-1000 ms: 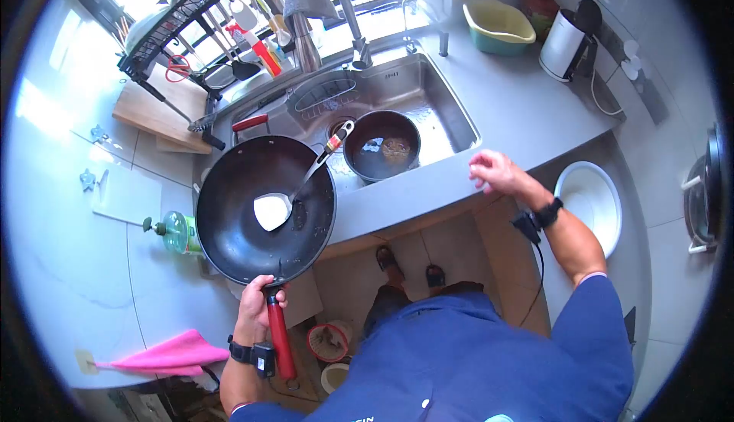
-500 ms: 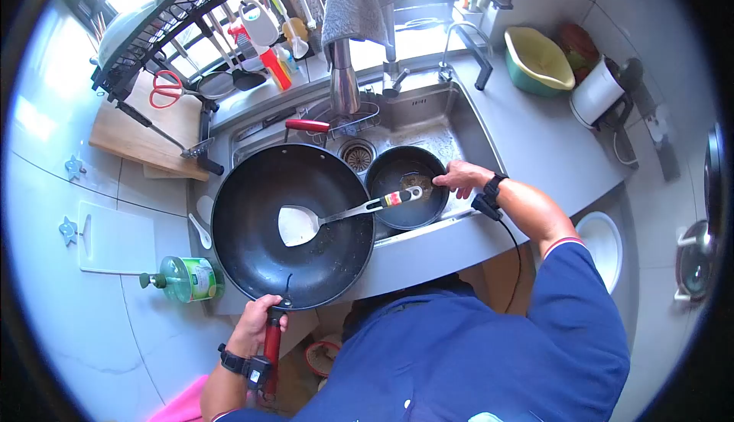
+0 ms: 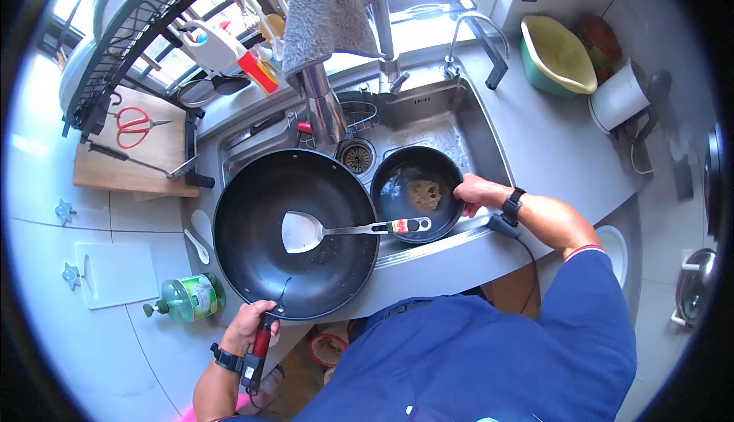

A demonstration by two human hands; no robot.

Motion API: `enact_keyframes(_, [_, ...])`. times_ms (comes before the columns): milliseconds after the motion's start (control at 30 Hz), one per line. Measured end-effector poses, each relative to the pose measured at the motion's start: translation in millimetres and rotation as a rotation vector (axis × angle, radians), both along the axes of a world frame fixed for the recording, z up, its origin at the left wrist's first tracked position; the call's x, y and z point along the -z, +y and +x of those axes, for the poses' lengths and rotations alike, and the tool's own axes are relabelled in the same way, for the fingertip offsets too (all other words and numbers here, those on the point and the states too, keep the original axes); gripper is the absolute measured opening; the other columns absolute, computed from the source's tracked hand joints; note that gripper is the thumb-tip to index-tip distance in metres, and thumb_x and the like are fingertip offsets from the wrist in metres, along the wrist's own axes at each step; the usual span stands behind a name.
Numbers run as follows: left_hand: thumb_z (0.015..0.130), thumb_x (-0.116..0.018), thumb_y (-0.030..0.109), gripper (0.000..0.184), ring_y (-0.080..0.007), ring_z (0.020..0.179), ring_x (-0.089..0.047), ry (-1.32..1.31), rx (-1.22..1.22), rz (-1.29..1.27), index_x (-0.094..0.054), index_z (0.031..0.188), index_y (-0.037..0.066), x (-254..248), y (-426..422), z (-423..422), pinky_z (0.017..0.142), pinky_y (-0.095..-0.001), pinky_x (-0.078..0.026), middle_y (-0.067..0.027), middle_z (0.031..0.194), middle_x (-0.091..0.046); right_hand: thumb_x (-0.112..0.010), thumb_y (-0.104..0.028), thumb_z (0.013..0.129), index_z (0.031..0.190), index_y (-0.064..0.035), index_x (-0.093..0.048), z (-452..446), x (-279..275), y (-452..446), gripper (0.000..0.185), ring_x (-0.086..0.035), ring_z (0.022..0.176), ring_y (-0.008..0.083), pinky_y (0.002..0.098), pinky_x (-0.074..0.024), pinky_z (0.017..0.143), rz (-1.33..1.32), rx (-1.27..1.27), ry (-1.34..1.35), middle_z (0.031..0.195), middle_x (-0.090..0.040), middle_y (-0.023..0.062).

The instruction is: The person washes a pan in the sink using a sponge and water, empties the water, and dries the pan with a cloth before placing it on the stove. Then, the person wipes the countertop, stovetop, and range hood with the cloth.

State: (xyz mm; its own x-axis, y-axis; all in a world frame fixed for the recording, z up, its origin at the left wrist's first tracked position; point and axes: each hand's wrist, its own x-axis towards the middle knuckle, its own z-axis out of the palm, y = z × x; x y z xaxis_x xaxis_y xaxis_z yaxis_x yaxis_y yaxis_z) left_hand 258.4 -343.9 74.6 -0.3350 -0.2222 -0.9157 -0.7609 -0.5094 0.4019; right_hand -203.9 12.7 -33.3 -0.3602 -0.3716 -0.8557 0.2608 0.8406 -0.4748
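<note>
My left hand is closed around the red handle of a large black wok. The wok rests over the sink's left side and the counter edge. Inside it lies a metal spatula, its handle reaching over the rim and above a smaller dark pot. That pot sits in the sink beside the wok. My right hand pinches the pot's right rim. In the pot is some liquid and a light brown, irregular piece, whose kind I cannot make out.
A grey cloth drapes over the faucet above the steel sink. Left are a green pump bottle, a white spoon and a wooden board. A green-yellow basin stands on the right counter.
My view has shifted slightly, and the brown piece in the pot shows more clearly. Both hands keep their grips on the wok handle and pot rim.
</note>
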Motion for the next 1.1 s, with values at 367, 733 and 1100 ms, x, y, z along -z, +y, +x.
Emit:
enact_keyframes(367, [0.092,-0.058,0.017,0.02,-0.022,0.046,-0.059,0.001,0.165,-0.064,-0.062,0.082,0.0,5,-37,-55,0.044,-0.0331,-0.049,-0.0126,0.058,-0.061,-0.056,-0.011,0.084,0.073,0.0109,-0.061,-21,-98,58,0.024,-0.059,0.041,0.0187,0.0359,-0.051,0.038,-0.031,0.188,0.276,0.055,-0.061,0.0128])
enact_keyframes(733, [0.093,-0.055,0.016,0.02,-0.0205,0.046,-0.059,-0.004,0.4,0.01,-0.059,0.081,0.001,33,-39,-131,0.043,-0.0328,-0.048,-0.011,0.059,-0.06,-0.058,-0.011,0.083,0.088,0.0087,-0.052,-21,-194,88,0.021,-0.053,0.037,0.0137,0.0312,-0.0454,0.032,-0.093,0.32,0.405,0.059,-0.059,0.0109])
enact_keyframes(1100, [0.094,-0.054,0.018,0.025,-0.0198,0.046,-0.058,0.023,0.62,0.156,-0.064,0.085,-0.003,90,-9,-228,0.045,-0.0329,-0.049,-0.0122,0.06,-0.062,-0.054,-0.01,0.083,0.077,0.0055,-0.062,-4,-193,86,0.018,-0.053,0.036,0.0133,0.0297,-0.0434,0.031,-0.167,0.327,0.333,0.056,-0.06,0.0103])
